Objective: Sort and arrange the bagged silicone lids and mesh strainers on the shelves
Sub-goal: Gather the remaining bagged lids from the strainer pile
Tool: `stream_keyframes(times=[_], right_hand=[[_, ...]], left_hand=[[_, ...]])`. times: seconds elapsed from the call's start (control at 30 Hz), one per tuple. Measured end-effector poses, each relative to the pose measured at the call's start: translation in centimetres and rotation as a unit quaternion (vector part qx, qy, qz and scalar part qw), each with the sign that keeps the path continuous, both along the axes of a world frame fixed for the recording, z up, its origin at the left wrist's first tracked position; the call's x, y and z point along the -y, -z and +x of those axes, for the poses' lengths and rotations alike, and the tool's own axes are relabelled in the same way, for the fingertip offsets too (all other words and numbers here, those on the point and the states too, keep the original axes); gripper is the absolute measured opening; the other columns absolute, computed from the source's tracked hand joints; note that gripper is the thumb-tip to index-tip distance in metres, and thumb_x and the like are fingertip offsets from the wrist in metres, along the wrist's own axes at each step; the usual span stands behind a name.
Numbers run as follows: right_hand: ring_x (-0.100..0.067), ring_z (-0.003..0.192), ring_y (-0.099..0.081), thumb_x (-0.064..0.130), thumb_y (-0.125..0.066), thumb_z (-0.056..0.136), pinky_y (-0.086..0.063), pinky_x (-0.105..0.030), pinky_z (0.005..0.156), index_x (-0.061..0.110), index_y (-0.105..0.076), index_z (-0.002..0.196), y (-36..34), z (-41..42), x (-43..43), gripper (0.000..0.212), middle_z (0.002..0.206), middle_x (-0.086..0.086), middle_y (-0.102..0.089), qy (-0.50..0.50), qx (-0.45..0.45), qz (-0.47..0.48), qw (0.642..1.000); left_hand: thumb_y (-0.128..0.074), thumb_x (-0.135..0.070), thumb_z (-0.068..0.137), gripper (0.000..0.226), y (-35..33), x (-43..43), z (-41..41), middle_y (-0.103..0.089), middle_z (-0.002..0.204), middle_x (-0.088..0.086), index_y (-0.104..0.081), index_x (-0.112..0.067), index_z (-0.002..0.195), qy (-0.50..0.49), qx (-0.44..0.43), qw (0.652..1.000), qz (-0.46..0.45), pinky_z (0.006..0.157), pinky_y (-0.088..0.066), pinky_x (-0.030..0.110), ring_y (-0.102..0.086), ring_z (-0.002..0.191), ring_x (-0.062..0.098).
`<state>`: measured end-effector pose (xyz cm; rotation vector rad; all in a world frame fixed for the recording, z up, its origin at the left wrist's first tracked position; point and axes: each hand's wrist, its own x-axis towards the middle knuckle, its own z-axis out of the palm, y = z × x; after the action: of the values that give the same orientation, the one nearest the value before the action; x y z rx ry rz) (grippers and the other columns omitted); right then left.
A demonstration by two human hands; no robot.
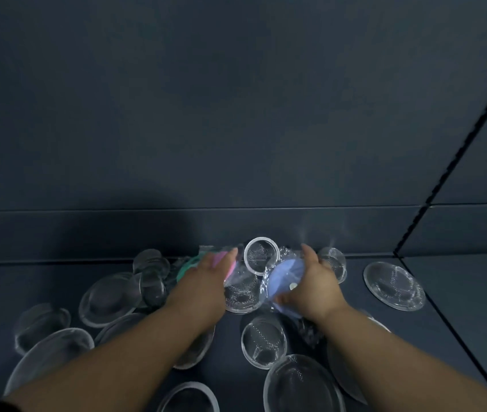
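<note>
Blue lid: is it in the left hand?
No, the right hand grips the blue lid, while the left hand lies on the pink lid.

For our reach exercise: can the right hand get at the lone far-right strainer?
Probably, once freed: the right hand grips the blue lid, but only shelf separates it from the lone strainer.
</note>
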<state>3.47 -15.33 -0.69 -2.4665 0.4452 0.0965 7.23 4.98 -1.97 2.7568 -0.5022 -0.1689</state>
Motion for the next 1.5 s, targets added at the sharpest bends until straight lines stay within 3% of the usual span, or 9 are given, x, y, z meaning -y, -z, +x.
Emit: stream_keyframes(times=[0.23,0.33,0.47,0.57,0.7,0.8,1.1,1.33,1.5], right_hand=[[-0.024,0.123,-0.045,0.023,-0.089,0.059,-0.034,-0.027,0.104,0.028,-0.01,0.15,-3.4,-1.5,0.4,0.122,0.142,-0.009,-0.028,0.034,0.077,0.032,0.996],[-0.023,0.122,-0.047,0.031,-0.09,0.056,-0.036,-0.029,0.102,0.027,-0.015,0.15,-4.4,-2.4,0.2,0.12,0.136,-0.007,-0.044,0.026,0.097,0.024,0.995],[-0.019,0.112,-0.054,0.036,-0.091,0.055,-0.041,-0.023,0.095,0.031,-0.031,0.143,-4.2,-3.0,-1.2,0.106,0.125,-0.002,-0.057,-0.007,0.06,0.044,0.997],[-0.019,0.113,-0.054,0.035,-0.09,0.057,-0.04,-0.021,0.095,0.027,-0.032,0.143,-3.7,-2.8,-2.5,0.104,0.127,-0.002,-0.056,-0.017,0.046,0.069,0.996],[-0.018,0.112,-0.054,0.035,-0.089,0.06,-0.04,-0.02,0.092,0.028,-0.032,0.143,-3.2,-2.5,-3.4,0.101,0.126,-0.001,-0.057,-0.023,0.045,0.077,0.996],[-0.018,0.11,-0.056,0.035,-0.088,0.062,-0.042,-0.021,0.092,0.027,-0.037,0.14,-2.7,-2.4,-3.5,0.093,0.124,-0.001,-0.058,-0.018,0.048,0.085,0.995],[-0.021,0.112,-0.056,0.037,-0.085,0.066,-0.042,-0.023,0.094,0.024,-0.042,0.138,-2.9,-2.9,-1.8,0.085,0.124,-0.003,-0.06,0.045,0.089,0.1,0.99],[-0.018,0.109,-0.055,0.033,-0.086,0.065,-0.043,-0.024,0.095,0.028,-0.045,0.134,-3.4,-3.0,-2.2,0.081,0.121,0.001,-0.059,0.052,0.115,0.136,0.983],[-0.016,0.097,-0.059,0.027,-0.088,0.063,-0.047,-0.025,0.088,0.037,-0.051,0.119,-3.5,-3.4,-3.2,0.067,0.111,0.004,-0.063,0.062,0.169,0.162,0.97]], left_hand=[[-0.048,-0.003,0.086,0.08,-2.5,-0.5,0.0,-0.023,0.155,-0.004,-0.009,-0.035,0.149,0.019,0.023,0.993,-0.111,0.109,-0.02,0.018,-0.028,0.139,0.012],[-0.052,-0.007,0.087,0.078,-3.1,-1.1,-0.7,-0.026,0.153,-0.008,-0.014,-0.036,0.148,0.045,0.008,0.988,-0.15,0.109,-0.02,0.014,-0.029,0.138,0.007],[-0.058,-0.02,0.081,0.08,-3.9,-2.3,-0.7,-0.05,0.138,-0.007,-0.017,-0.043,0.145,0.003,-0.093,0.981,-0.172,0.077,-0.043,0.014,-0.061,0.097,0.009],[-0.061,-0.027,0.077,0.086,-4.5,-2.4,0.1,-0.056,0.127,-0.007,-0.013,-0.042,0.146,-0.02,-0.126,0.984,-0.122,0.067,-0.043,0.014,-0.062,0.086,0.007],[-0.061,-0.032,0.071,0.087,-5.1,-1.2,0.3,-0.059,0.123,-0.001,-0.016,-0.035,0.146,-0.035,-0.096,0.994,0.05,0.081,-0.049,0.026,-0.061,0.098,0.018],[-0.058,-0.027,0.077,0.075,-4.3,0.2,-0.6,-0.055,0.13,0.001,-0.023,-0.03,0.143,-0.028,-0.031,0.996,0.081,0.09,-0.047,0.031,-0.058,0.11,0.024],[-0.053,-0.019,0.084,0.066,-3.7,0.0,-0.4,-0.06,0.117,0.01,-0.026,-0.032,0.144,-0.014,0.063,0.997,-0.039,0.085,-0.045,0.031,-0.059,0.101,0.027],[-0.065,-0.019,0.082,0.072,-4.6,-1.2,-1.4,-0.061,0.115,-0.015,-0.031,-0.045,0.14,0.073,0.002,0.977,-0.2,0.073,-0.042,0.007,-0.06,0.083,0.002],[-0.076,-0.027,0.075,0.075,-5.0,-1.9,-0.5,-0.065,0.107,-0.014,-0.034,-0.047,0.134,0.081,-0.025,0.974,-0.209,0.084,-0.049,0.023,-0.063,0.089,0.01]])
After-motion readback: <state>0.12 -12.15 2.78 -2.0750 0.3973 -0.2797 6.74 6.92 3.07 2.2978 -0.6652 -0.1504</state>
